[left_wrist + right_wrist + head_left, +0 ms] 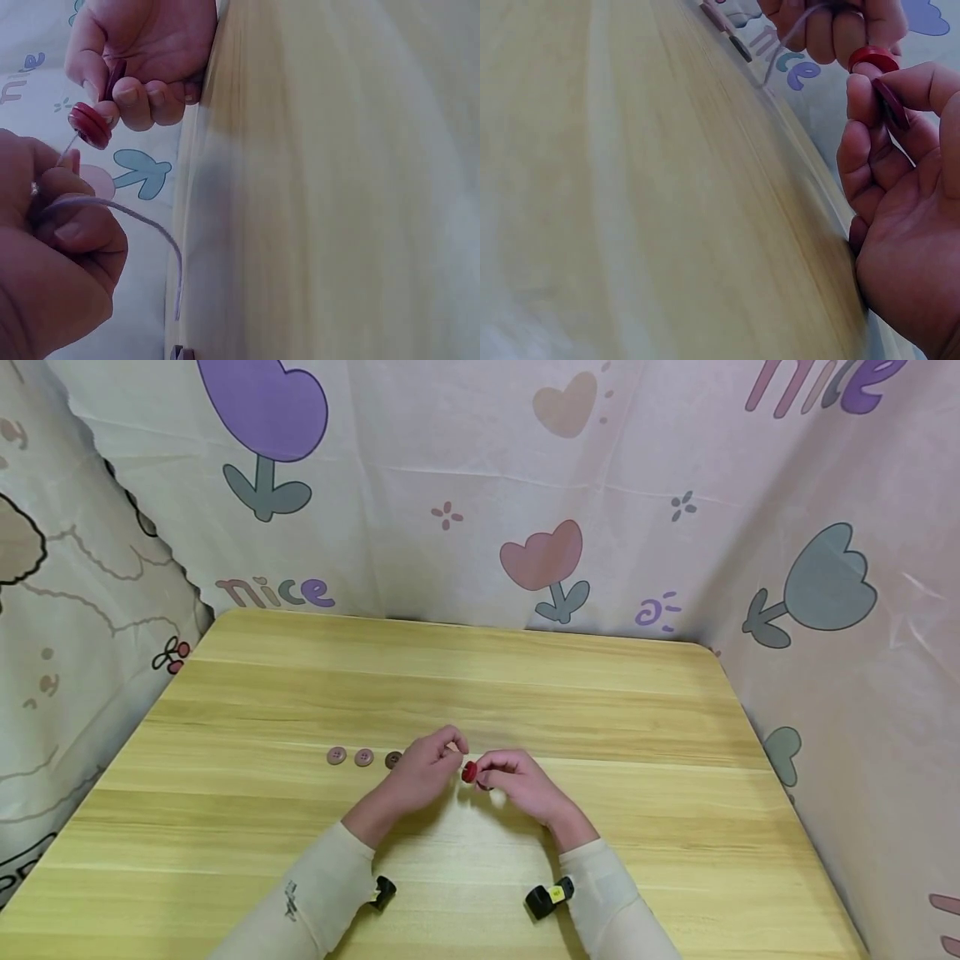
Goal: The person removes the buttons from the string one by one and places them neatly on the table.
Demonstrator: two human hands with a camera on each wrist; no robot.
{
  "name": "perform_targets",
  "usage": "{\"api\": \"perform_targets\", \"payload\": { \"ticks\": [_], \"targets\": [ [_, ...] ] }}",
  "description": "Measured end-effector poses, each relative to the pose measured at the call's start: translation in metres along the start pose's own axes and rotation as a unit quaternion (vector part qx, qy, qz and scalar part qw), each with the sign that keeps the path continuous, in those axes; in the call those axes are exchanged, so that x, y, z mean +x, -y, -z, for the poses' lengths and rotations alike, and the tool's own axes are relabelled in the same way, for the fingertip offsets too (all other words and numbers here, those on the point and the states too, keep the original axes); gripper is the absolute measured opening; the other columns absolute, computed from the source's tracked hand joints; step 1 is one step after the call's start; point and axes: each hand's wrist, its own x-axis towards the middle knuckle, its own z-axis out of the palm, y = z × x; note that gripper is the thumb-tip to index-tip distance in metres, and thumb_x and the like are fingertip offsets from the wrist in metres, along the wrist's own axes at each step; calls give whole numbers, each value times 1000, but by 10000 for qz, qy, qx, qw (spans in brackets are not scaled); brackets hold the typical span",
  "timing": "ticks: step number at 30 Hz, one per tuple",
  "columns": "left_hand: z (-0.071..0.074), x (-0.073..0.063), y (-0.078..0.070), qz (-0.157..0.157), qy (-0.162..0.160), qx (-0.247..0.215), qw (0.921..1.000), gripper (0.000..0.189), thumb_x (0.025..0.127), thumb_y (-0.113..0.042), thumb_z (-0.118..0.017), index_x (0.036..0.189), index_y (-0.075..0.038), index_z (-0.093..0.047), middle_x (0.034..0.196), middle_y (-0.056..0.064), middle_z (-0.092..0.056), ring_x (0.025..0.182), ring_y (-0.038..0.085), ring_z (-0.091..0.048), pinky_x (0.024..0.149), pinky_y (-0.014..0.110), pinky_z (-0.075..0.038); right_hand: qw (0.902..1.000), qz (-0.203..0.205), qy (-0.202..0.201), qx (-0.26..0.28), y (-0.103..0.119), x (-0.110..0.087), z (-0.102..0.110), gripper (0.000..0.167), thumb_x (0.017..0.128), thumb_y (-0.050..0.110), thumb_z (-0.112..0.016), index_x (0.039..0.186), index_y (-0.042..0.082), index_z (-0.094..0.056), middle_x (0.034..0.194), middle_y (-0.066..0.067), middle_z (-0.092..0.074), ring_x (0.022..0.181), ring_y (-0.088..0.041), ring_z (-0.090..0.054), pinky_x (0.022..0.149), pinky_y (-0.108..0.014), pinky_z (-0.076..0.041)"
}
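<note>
My left hand [422,770] grips a thin pale cord [150,219], whose loose end curves down out of the fist. A short length of the cord runs from these fingers to bright red buttons [90,126], stacked together between the two hands. Facing it, my right hand [519,787] pinches a dark red button [891,105] between thumb and forefinger, tilted on edge close beside the stack. The other right fingers are curled in toward the palm.
Left of my left hand, a brown button [393,760] and two pinkish buttons [363,757] lie in a row on the wooden table [525,685]. Behind the table hangs a printed cloth [420,435]. Black wrist devices [549,897] sit at both sleeves.
</note>
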Motion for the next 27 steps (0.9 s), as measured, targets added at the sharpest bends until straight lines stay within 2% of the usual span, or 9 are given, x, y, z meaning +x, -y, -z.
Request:
{"api": "perform_targets", "payload": {
  "ticks": [2, 4, 8, 11, 16, 27],
  "targets": [
    [2, -1, -1, 27, 125, 3, 9999, 16, 96, -16, -55, 111, -11, -60, 60, -2, -41, 48, 12, -35, 45, 26, -30, 10000, -10, -7, 6, 1, 0, 0, 16, 95, -1, -56, 100, -5, -71, 95, -25, -65, 88, -20, -59, 82, -32, -48],
    [5, -2, -2, -87, 260, 141, 9995, 23, 91, -16, -62, 114, -11, -60, 60, -3, -40, 47, 11, -32, 45, 25, -28, 10000, -24, -17, 14, 1, 0, 0, 16, 95, -2, -56, 100, -5, -71, 94, -23, -65, 88, -19, -59, 82, -32, -47],
    [8, -3, -1, -410, 474, 539, 9966, 31, 81, -11, -68, 111, -15, -62, 59, -5, -34, 47, 9, -26, 45, 24, -24, 10000, -37, -47, -13, 1, -1, 0, 17, 96, -5, -53, 100, -7, -70, 93, -21, -65, 87, -18, -58, 81, -32, -47],
    [9, -3, 0, -468, 551, 646, 9953, 29, 79, -11, -70, 106, -19, -64, 57, -6, -33, 46, 8, -24, 44, 24, -24, 10000, -48, -67, -54, 1, -1, 0, 18, 96, -6, -52, 101, -7, -70, 95, -21, -65, 87, -18, -59, 80, -33, -47],
    [10, -3, 0, -505, 489, 768, 9946, 20, 81, -15, -74, 99, -20, -66, 55, -7, -32, 46, 7, -26, 45, 24, -24, 9999, -113, -56, -69, 2, -1, 0, 18, 95, -3, -54, 101, -5, -71, 96, -22, -66, 88, -20, -59, 82, -34, -48],
    [15, -4, 2, -472, 293, 760, 9956, 15, 82, -16, -72, 97, -17, -68, 54, -7, -31, 46, 8, -27, 46, 24, -26, 10000, -36, -62, 18, 0, 0, 1, 16, 94, -1, -56, 100, -6, -71, 97, -28, -65, 90, -23, -60, 84, -34, -49]
  ]
}}
